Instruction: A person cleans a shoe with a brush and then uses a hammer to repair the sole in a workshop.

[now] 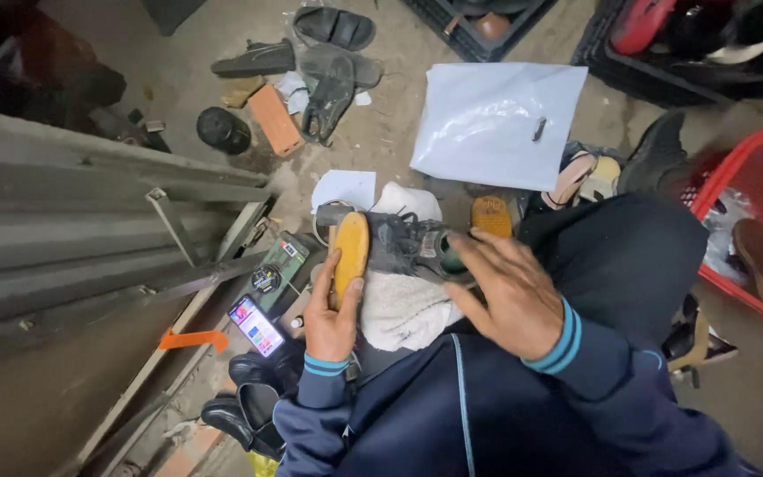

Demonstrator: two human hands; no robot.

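My left hand [330, 311] grips a grey shoe [399, 240] by its yellow-orange sole [351, 250], holding it sideways over a white cloth [404, 305] on my lap. My right hand [509, 290] hovers over the shoe's opening with fingers spread, its fingertips at the green lining of the collar [449, 257]. Both sleeves are dark blue with light blue cuffs.
A lit phone [256, 325] and a flat green package [277, 265] lie by my left knee. Sandals [336, 26], a brick [274, 119], a white plastic bag [496, 124], a red basket [752, 212] and black crates with shoes ring the floor. Grey metal panels [90, 230] fill the left.
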